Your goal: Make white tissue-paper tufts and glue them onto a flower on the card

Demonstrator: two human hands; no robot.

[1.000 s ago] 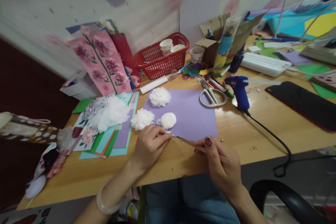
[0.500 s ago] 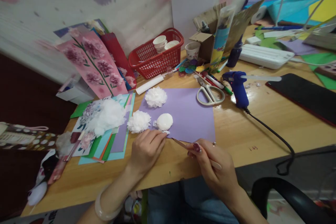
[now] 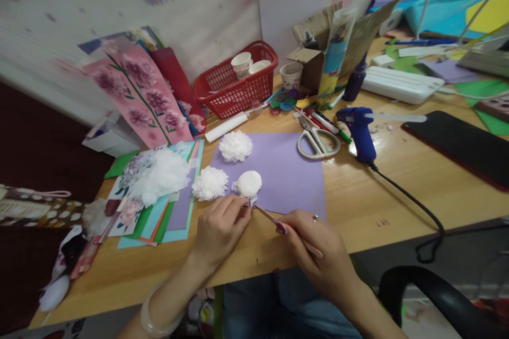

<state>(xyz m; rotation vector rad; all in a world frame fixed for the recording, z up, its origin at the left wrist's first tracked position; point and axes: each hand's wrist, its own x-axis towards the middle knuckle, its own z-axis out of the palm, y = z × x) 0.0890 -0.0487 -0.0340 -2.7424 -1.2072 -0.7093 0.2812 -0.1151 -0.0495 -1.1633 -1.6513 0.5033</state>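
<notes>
My right hand [image 3: 314, 243] grips a thin, light-brown stick [image 3: 265, 215], perhaps wooden, whose tip points at my left fingertips. With its fingers pinched together, my left hand [image 3: 222, 222] holds a small white paper piece [image 3: 251, 199] at the front edge of a purple sheet [image 3: 292, 175]. Just beyond those fingers lies a round white disc [image 3: 249, 184] with ruffled white paper showing at its side. One white paper flower [image 3: 210, 184] sits left of the disc, and another white paper flower [image 3: 236, 146] is farther back.
Scissors [image 3: 318, 140] lie on the sheet's back right corner. Beyond them stand a blue glue gun [image 3: 361, 135] with a cord and a black phone [image 3: 461, 145]. A red basket [image 3: 238, 95] with cups is behind. White tissue [image 3: 161, 177] rests on coloured papers at left.
My right hand has moved a little left, bringing the stick's tip up to my left fingertips. My left hand stays almost in place by the disc.
</notes>
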